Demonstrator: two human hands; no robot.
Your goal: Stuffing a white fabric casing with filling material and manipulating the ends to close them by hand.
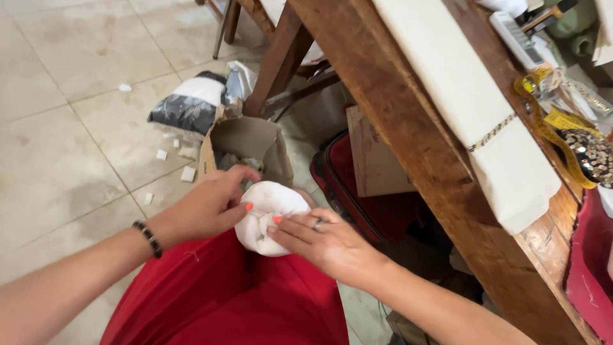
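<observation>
A white bundle of cloth [268,214] rests on my lap over red fabric [223,300]. My left hand [207,204] cups its left side, thumb pressed on the cloth. On the right, my right hand [325,243] pinches the bundle's folds with its fingertips; a ring shows on one finger. A beaded bracelet circles my left wrist. Just beyond the bundle stands an open brown paper bag [246,144] on the floor, with scraps inside.
A wooden table [408,128] runs along the right, bearing a white cloth panel [472,102], a yellow measuring tape [555,128] and a remote control [514,38]. Beneath it lie a red suitcase [338,185] and a cardboard sheet [377,160]. Grey-and-white folded cloth [191,105] and scraps lie on the tiled floor.
</observation>
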